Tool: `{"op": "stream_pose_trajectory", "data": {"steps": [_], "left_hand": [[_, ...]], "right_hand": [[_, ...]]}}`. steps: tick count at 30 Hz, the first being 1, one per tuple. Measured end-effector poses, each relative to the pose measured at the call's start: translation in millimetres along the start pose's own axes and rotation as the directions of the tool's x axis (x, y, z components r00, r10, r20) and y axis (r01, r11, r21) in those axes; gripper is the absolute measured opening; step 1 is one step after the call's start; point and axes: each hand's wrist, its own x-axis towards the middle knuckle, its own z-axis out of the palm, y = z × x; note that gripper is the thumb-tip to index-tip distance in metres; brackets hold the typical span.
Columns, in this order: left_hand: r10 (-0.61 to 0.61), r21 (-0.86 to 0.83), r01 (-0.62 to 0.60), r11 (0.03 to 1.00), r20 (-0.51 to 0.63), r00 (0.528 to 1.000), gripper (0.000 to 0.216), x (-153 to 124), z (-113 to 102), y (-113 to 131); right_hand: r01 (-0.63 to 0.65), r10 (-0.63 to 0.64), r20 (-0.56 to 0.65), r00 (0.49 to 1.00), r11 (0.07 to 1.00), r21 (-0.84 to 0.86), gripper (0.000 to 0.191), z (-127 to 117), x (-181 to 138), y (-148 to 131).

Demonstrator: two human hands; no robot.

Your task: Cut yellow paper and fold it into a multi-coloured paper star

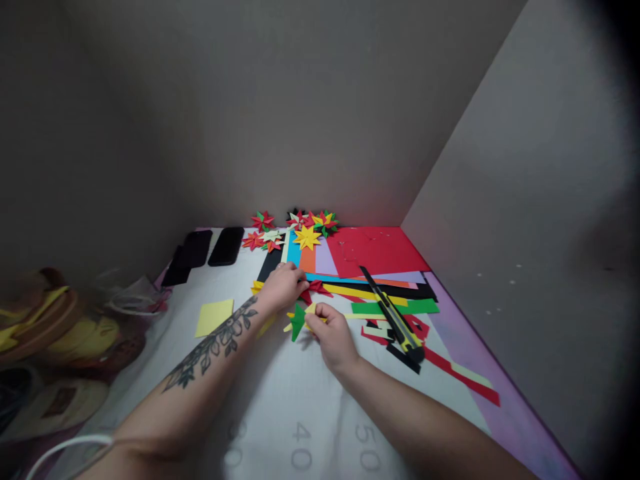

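Observation:
My right hand [334, 337] pinches a partly assembled paper star [299, 323] with green and yellow folded points, held above the white mat. Farther forward, my left hand [284, 288] has its fingers curled down at a small group of red folded paper pieces [319, 289]. Its fingertips are partly hidden, and what lies between them cannot be made out. Yellow folded pieces [257, 287] show just beside the left wrist. To the right of my hands, a yellow and black utility knife [400, 327] lies across paper strips.
Finished paper stars [307, 238] sit at the back against the wall. Colored sheets, a large red one [380, 250] on top, lie behind my hands. Green strips [395, 307] and scraps are at right. A yellow paper square [214, 318] and a black phone [226, 246] are at left.

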Motion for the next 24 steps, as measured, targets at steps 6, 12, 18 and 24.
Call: {"op": "stream_pose_trajectory", "data": {"steps": [6,12,18,24], "left_hand": [[-0.013,0.083,0.007,0.997,0.074,0.997,0.012,10,10,-2],[0.035,-0.027,-0.033,0.999,0.078,0.996,0.005,10,11,-1],[0.172,-0.327,-0.138,0.935,0.076,0.982,0.015,7,-9,2],[-0.060,-0.751,-0.001,0.660,-0.054,0.997,0.020,-27,-38,0]], "right_hand": [[-0.015,0.014,0.019,1.000,0.998,0.060,0.025,0,1,0],[-0.023,0.023,-0.003,1.000,0.998,0.064,0.023,-1,4,0],[-0.012,0.010,0.032,0.999,0.998,0.068,0.019,0,1,0],[-0.005,0.006,0.050,0.999,1.000,-0.017,0.019,0,-2,-2]]}}
